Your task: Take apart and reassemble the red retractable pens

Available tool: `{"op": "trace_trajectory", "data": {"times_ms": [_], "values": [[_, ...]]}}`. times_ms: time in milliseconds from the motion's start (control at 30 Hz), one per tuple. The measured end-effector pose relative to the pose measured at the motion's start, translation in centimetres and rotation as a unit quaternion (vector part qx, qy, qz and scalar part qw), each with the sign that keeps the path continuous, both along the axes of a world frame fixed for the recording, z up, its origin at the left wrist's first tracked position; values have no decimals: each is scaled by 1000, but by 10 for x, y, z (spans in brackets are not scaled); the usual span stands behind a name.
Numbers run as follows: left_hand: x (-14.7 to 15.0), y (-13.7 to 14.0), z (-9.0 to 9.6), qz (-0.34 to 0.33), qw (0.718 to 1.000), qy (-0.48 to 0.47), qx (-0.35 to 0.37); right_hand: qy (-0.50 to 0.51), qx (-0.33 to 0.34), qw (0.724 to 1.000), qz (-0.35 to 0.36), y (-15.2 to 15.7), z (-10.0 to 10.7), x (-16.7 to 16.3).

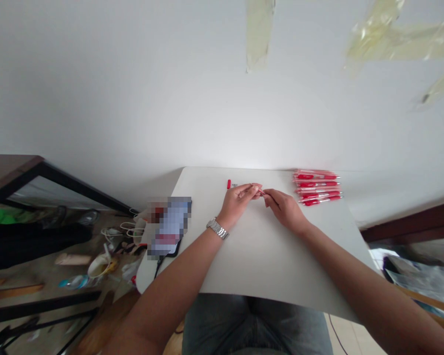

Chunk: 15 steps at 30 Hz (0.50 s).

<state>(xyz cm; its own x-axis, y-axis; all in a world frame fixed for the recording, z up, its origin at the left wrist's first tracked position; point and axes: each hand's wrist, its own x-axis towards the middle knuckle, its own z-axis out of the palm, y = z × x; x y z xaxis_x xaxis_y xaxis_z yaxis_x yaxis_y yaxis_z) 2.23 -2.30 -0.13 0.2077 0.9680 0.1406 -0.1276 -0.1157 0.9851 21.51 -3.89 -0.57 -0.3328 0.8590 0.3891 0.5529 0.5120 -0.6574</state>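
Note:
My left hand (237, 199), with a metal watch (218, 229) on its wrist, is closed in a pinch over the white table. Close against it, my right hand (284, 209) is also pinching. Between the fingertips of both hands runs a thin reddish pen part (262, 193); the fingers cover most of it, so its exact shape is hidden. Just beyond my left hand lies a short red tube (229, 184), with some tiny parts (234, 185) beside it, too small to name. To the right of my hands, several red pens (320, 188) lie in a stacked row.
A blurred-out phone (170, 227) with a cable stands at the left edge of the white table (266, 266). The wall (207, 98) rises right behind the table. Bottles, cords and other clutter cover the floor at left; a plastic bag (425, 276) is at right.

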Motion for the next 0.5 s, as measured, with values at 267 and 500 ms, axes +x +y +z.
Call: {"op": "trace_trajectory", "data": {"times_ms": [267, 500], "values": [[4, -3, 2, 21, 1000, -3, 8, 0, -1, 1000, -5, -1, 1, -1], [6, -2, 0, 30, 1000, -4, -2, -2, 0, 1000, -10, 0, 0, -1]]}}
